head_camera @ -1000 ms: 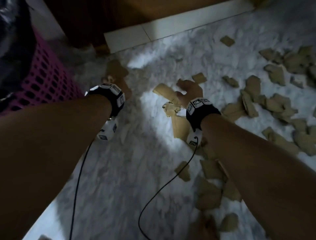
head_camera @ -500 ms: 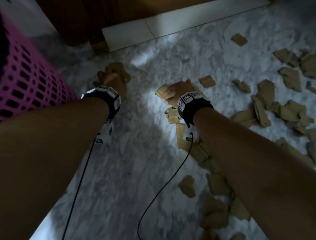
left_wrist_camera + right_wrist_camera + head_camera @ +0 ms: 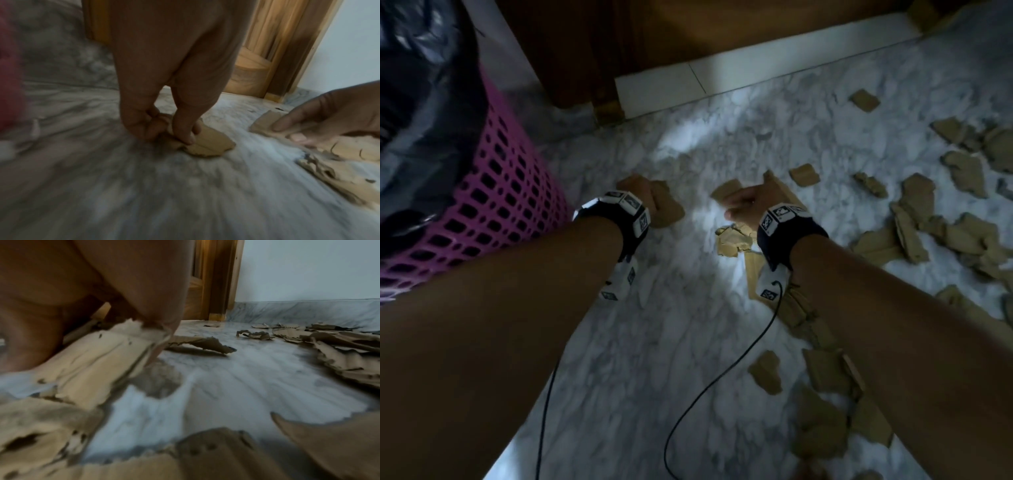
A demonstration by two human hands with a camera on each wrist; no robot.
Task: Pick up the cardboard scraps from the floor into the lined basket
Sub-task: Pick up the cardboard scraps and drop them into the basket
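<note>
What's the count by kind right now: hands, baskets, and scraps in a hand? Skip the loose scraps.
Hands: 2, the left hand and the right hand.
Baskets: 1, the basket.
Scraps in a hand: 2, the left scrap and the right scrap.
Total: 5.

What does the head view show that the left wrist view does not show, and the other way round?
Only the head view shows the pink basket with its black liner, both forearms, the wrist straps and many scraps at the right.

Only the left wrist view shows the left hand from close by, its fingers and thumb pinching a cardboard scrap that lies on the floor.

Both show the marble floor, the wooden door frame and the right hand on another scrap.
</note>
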